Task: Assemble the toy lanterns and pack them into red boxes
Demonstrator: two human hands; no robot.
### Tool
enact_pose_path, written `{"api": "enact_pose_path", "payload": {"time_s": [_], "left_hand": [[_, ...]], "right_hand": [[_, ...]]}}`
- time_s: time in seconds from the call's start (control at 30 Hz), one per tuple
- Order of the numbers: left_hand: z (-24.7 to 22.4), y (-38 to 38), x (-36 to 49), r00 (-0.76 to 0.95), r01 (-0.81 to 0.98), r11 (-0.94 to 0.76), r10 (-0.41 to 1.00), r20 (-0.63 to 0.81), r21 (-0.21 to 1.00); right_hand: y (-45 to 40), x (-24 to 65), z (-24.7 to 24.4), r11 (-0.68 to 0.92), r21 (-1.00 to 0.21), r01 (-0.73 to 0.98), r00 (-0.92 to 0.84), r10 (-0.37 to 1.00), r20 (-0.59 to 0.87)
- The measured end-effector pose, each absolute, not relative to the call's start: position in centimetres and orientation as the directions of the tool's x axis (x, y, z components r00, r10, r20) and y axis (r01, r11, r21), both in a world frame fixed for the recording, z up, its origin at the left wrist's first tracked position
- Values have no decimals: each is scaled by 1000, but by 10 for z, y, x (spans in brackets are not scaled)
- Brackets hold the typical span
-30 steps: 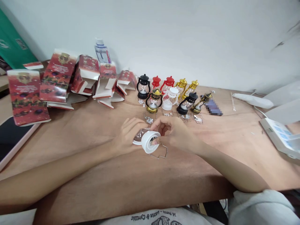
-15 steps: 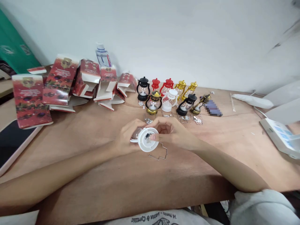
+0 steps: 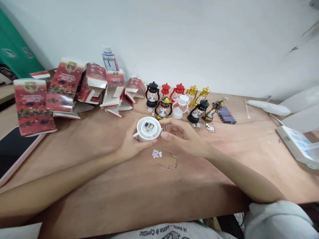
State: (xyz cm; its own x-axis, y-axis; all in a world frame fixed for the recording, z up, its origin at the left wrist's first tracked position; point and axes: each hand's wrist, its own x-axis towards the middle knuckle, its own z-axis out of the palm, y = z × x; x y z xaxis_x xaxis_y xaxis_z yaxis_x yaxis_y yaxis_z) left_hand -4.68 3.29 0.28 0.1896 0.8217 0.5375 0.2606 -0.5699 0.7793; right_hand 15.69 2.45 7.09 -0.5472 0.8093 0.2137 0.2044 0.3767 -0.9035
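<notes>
A white mini lantern (image 3: 141,133) rests in my left hand (image 3: 131,142), its round base turned up toward me. Inside the base's open recess I see a dark part and metal contacts. My right hand (image 3: 193,138) is just right of the rim, thumb and fingers apart, with nothing visible between them. On the table below lie small white pieces (image 3: 156,153) and a bent wire handle (image 3: 177,162).
Several mini lanterns (image 3: 179,108) in black, red, gold and white stand at the back, with small parts before them. Opened red boxes (image 3: 65,88) and a bottle (image 3: 109,61) are at left. A white power strip (image 3: 296,146) lies at right.
The lantern has tipped so its base faces more upward, and moved slightly up and left. My right thumb has left the base recess. The small white pieces on the table now show.
</notes>
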Motion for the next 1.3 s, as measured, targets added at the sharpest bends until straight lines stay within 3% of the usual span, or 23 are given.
{"api": "enact_pose_path", "payload": {"time_s": [0.13,0.33,0.47,0.6,0.83,1.03,1.3], "left_hand": [[-2,38,-46,156,205,-479,877,454,854],[-5,44,-45,78,187,-507,861,502,841],[-7,43,-45,105,218,-518,855,507,827],[-10,42,-45,92,221,-518,854,512,826],[-14,40,-46,87,251,-551,832,548,796],[-12,37,-46,143,269,-572,819,555,775],[-8,32,-48,257,304,-625,781,569,719]], "right_hand": [[29,156,59,442,-796,414,-474,851,226],[31,152,44,519,-664,538,-671,740,36],[26,150,37,615,-557,558,-713,699,57],[21,147,27,663,-535,524,-742,664,95],[20,147,42,663,-681,312,-732,625,273],[11,150,60,490,-870,63,-600,715,359],[18,149,63,212,-958,-194,-360,893,270]]}}
